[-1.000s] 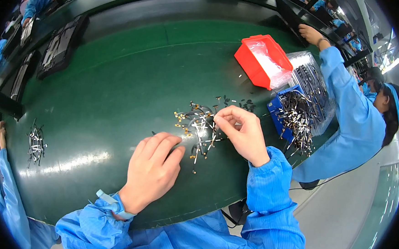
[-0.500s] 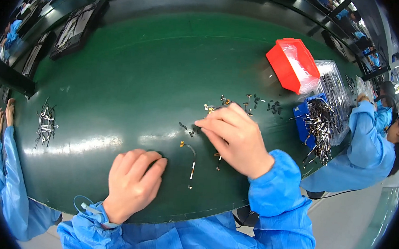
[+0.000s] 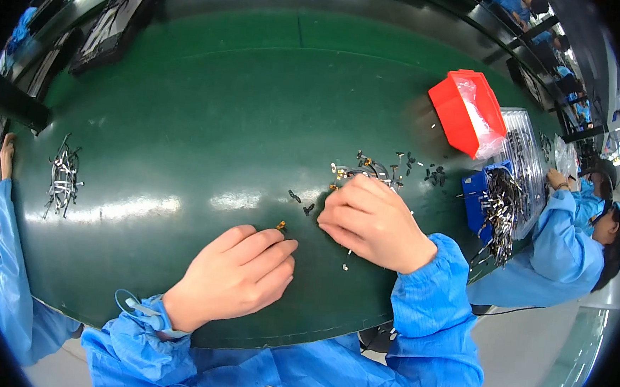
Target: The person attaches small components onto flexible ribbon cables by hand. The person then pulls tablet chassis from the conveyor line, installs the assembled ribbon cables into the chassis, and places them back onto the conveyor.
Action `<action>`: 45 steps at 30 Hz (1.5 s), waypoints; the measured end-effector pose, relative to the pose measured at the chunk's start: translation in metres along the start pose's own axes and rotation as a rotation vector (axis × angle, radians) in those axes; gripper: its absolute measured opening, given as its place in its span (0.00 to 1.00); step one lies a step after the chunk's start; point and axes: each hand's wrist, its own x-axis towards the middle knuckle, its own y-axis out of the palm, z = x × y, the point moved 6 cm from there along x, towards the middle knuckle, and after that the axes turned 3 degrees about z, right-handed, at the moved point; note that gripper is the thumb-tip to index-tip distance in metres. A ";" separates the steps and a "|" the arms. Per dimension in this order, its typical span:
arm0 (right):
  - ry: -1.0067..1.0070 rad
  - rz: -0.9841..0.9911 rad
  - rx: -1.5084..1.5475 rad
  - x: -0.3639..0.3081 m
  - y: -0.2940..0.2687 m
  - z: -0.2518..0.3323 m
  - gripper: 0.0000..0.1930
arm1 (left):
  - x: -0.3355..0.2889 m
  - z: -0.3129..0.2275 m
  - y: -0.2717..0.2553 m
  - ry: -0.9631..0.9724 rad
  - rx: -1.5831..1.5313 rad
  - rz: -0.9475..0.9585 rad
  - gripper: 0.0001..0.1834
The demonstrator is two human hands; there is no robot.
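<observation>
My left hand (image 3: 237, 278) is low on the green tabletop, its fingers curled together over a thin cable. Only the cable's gold-coloured connector (image 3: 282, 225) shows beyond the index fingertip; the rest is hidden beneath the hand. To the right, my right hand (image 3: 376, 222) has thumb and fingers closed in a pinch near the surface. Anything between those fingertips is too small or hidden to make out. Small black pieces (image 3: 309, 209) lie just left of them. A loose group of thin cables (image 3: 365, 170) with gold and white ends lies behind the right hand, partly covered by it.
At right stand a red bin (image 3: 456, 117) with clear plastic bags, a blue box (image 3: 474, 200) heaped with cables, and a clear tray (image 3: 532, 157). More black pieces (image 3: 435, 175) lie near them. A cable bundle (image 3: 63, 178) lies far left. Co-workers sit on both sides.
My left hand has moved right and closed over the cable that lay uncovered before. My right hand has shifted slightly right and down, with its fingers still pinched.
</observation>
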 end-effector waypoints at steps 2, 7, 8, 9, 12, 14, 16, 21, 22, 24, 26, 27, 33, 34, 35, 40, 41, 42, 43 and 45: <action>-0.035 0.055 -0.042 -0.004 -0.002 0.007 0.08 | -0.003 0.001 -0.002 0.013 0.000 0.003 0.11; 0.088 -0.098 0.022 -0.006 -0.020 -0.007 0.07 | -0.003 -0.005 -0.014 -0.011 0.048 -0.098 0.10; 0.092 -0.093 0.025 -0.006 -0.018 -0.009 0.07 | -0.004 -0.005 -0.014 -0.021 0.073 -0.092 0.09; 0.080 -0.076 0.050 -0.005 -0.016 -0.008 0.07 | -0.006 -0.005 -0.014 -0.029 0.099 -0.087 0.08; 0.039 -0.036 0.091 -0.003 -0.006 -0.005 0.07 | -0.010 -0.004 -0.009 -0.071 0.121 -0.063 0.10; 0.022 0.007 0.094 -0.004 0.002 -0.005 0.07 | -0.009 -0.004 -0.007 -0.070 0.114 -0.037 0.11; 0.041 0.029 0.069 -0.002 0.001 0.001 0.07 | -0.008 -0.002 -0.004 -0.069 0.109 -0.012 0.12; 0.233 -0.063 -0.145 0.004 0.017 0.014 0.09 | -0.010 -0.004 0.001 -0.018 0.121 -0.006 0.12; 0.273 -0.076 -0.188 0.003 0.017 0.013 0.10 | -0.011 -0.004 0.000 -0.021 0.121 -0.008 0.12; 0.243 -0.051 0.005 0.000 0.002 0.003 0.07 | -0.012 -0.004 0.000 -0.021 0.139 -0.006 0.12; 0.127 -0.047 -0.005 0.000 -0.022 0.000 0.06 | -0.012 -0.004 0.000 -0.019 0.132 -0.009 0.12; 0.082 -0.001 -0.060 -0.001 -0.023 0.002 0.10 | -0.011 -0.005 0.001 -0.006 0.123 -0.008 0.12; -0.038 0.120 0.030 -0.001 0.003 -0.003 0.11 | -0.011 -0.003 -0.001 -0.023 0.122 -0.006 0.12; -0.050 0.115 0.039 -0.001 0.004 -0.003 0.11 | -0.011 -0.003 0.000 -0.024 0.122 -0.008 0.12; -0.052 0.117 0.038 -0.001 0.005 -0.001 0.11 | -0.010 -0.003 0.002 -0.021 0.125 -0.024 0.10; -0.035 -0.037 -0.062 0.010 0.012 0.019 0.10 | -0.012 -0.004 0.004 -0.013 0.141 -0.060 0.09; -0.066 -0.045 -0.053 0.017 0.015 0.023 0.11 | -0.012 -0.003 0.004 -0.010 0.143 -0.077 0.08; -0.065 -0.042 -0.046 0.021 0.019 0.022 0.11 | -0.012 -0.003 0.003 -0.006 0.144 -0.092 0.08; -0.082 -0.014 -0.055 0.024 0.025 0.021 0.10 | -0.013 -0.003 0.003 -0.011 0.141 -0.088 0.08; -0.088 0.037 -0.051 0.025 0.032 0.019 0.09 | -0.014 -0.002 0.001 -0.018 0.132 -0.087 0.07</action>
